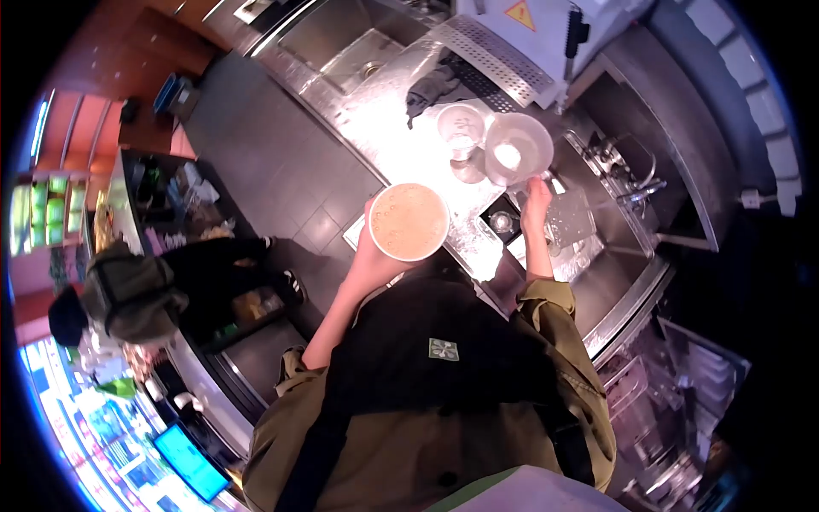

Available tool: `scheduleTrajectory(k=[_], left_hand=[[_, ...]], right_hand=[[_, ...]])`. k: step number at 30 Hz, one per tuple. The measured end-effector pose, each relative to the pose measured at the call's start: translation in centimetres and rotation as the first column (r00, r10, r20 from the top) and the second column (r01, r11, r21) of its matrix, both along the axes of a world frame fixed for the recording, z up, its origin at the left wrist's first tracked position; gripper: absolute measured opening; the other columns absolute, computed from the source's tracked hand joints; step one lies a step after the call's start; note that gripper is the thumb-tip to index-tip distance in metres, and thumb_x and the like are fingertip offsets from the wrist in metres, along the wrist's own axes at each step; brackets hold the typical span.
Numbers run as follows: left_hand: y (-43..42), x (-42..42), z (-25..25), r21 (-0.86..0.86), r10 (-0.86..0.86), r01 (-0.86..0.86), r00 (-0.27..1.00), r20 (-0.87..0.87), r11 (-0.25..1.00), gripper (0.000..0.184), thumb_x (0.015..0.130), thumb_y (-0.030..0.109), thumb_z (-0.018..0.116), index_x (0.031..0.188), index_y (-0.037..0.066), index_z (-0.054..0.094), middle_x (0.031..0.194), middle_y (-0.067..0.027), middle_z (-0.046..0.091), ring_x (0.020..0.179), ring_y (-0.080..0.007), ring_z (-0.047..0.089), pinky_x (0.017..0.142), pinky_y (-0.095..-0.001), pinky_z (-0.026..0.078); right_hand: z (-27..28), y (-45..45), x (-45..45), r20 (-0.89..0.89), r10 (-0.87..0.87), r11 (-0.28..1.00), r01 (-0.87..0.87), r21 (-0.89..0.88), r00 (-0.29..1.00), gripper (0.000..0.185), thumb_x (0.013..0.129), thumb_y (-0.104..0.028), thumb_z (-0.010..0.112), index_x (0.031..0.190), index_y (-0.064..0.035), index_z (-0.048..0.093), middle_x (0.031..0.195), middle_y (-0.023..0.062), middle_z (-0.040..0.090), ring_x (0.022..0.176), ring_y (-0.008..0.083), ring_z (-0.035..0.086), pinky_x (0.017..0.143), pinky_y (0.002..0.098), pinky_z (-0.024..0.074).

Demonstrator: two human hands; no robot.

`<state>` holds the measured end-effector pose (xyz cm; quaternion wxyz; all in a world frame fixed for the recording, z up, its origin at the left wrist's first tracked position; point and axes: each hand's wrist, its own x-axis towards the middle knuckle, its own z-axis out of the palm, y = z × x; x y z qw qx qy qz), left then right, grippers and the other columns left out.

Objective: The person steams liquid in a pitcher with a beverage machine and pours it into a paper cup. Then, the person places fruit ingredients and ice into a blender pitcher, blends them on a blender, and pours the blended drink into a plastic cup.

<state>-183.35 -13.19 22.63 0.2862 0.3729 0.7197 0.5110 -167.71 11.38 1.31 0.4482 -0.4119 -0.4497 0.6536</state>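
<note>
My left hand [363, 263] is wrapped round a white cup [446, 235] filled nearly to its rim with a light brown, bubbly drink [408, 224]. Over the steel counter, my right hand [536, 205] grips a translucent plastic jug [534, 141] at its near side; whether it has a handle there is hidden. A bright reflection shows inside the jug. Just left of it stands another clear container [461, 125]. Close to my right wrist, a small black-framed fixture with a round metal piece [502, 222] sits at the sink edge.
A sink with a faucet [644, 192] lies to the right. Behind the containers are a dark cloth [432, 89], a perforated steel tray [495, 61] and a white machine with a warning label [519, 14]. At left, another person [132, 290] bends beside stocked shelves [183, 200].
</note>
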Motion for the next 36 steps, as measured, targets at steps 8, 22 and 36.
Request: scheduleTrajectory(k=[8, 22, 36], left_hand=[[-6.3, 1.7, 1.1, 0.074, 0.307, -0.307, 0.952, 0.009, 0.949, 0.075, 0.053, 0.013, 0.078, 0.116, 0.002, 0.037, 0.111, -0.0109, 0.042, 0.106, -0.0241, 0.044, 0.091, -0.0325, 0.035], [-27.7, -0.9, 2.6, 0.289, 0.83, -0.786, 0.555, -0.062, 0.547, 0.081, 0.051, 0.011, 0.078, 0.118, 0.003, 0.033, 0.109, -0.0095, 0.047, 0.107, -0.0204, 0.045, 0.091, -0.0323, 0.036], [-68.5, -15.9, -1.9, 0.161, 0.971, -0.97, 0.154, -0.181, 0.184, 0.076, 0.053, 0.01, 0.075, 0.117, 0.001, 0.034, 0.109, -0.0118, 0.048, 0.105, -0.022, 0.048, 0.089, -0.032, 0.038]], right_hand=[[-0.3, 1.1, -1.2, 0.249, 0.214, 0.972, -0.231, 0.042, 0.944, 0.037, 0.088, -0.034, 0.045, 0.1, 0.0002, 0.054, 0.081, 0.0006, 0.051, 0.076, 0.0105, 0.045, 0.07, 0.0254, 0.0376], [0.3, -2.4, 3.2, 0.476, -0.518, 0.718, 0.059, 0.694, 0.71, 0.03, 0.08, -0.013, 0.052, 0.057, 0.0056, 0.048, 0.052, 0.0021, 0.043, 0.052, 0.012, 0.036, 0.049, 0.0304, 0.0368], [5.0, -39.5, -21.7, 0.474, 0.095, 0.906, -0.274, 0.324, 0.875, 0.016, 0.083, -0.019, 0.045, 0.088, -0.0052, 0.052, 0.081, 0.0023, 0.049, 0.069, 0.013, 0.045, 0.061, 0.026, 0.0389]])
